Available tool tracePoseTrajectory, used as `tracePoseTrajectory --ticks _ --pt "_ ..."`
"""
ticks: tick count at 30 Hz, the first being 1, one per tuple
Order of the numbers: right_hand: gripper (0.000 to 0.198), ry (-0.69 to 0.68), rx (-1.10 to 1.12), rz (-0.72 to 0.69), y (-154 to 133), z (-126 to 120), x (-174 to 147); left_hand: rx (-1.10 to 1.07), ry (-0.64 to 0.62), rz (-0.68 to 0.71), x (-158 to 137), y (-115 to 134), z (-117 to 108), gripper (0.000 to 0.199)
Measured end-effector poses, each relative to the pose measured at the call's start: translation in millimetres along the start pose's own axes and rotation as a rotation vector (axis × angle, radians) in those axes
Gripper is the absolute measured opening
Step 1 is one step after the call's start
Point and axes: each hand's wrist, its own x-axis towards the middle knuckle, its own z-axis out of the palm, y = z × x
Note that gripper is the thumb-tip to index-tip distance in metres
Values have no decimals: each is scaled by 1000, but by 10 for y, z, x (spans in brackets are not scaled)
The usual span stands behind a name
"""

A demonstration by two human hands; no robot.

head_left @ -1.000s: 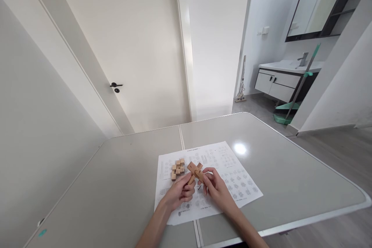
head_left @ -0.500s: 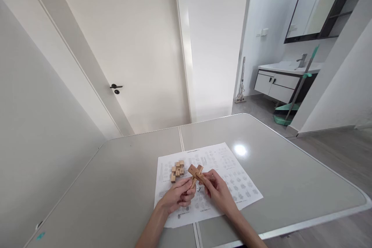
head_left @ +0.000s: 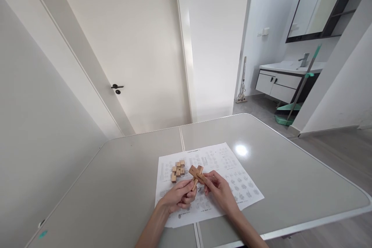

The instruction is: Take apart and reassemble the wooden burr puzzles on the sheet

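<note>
Wooden blocks [head_left: 178,170], small cluster, lower centre of the frame, left of the hands. Left hand [head_left: 179,195], lower centre: thumb and fingers pinching the near end of a stick. Crossed wooden sticks [head_left: 193,171], between the hands, above the sheet; best handled, it seems, with the left grip steady and the right aligning gently, without forcing the joint. Right hand [head_left: 220,191], right of centre: pinching another stick's end. Printed sheet [head_left: 186,221], beneath: heading, captions, diagrams, too small to read. Brands: none legible.
</note>
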Motion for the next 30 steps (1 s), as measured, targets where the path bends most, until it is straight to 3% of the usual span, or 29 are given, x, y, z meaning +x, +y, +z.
tracePoseTrajectory --ticks 6,12,30 --pt "42 33 15 2 18 -14 9 17 11 -13 14 9 20 40" --pt "45 115 -18 -46 26 -30 8 -51 154 93 109 -48 8 44" --pt "49 95 -34 -37 -27 -63 2 7 115 22 72 -13 55 48"
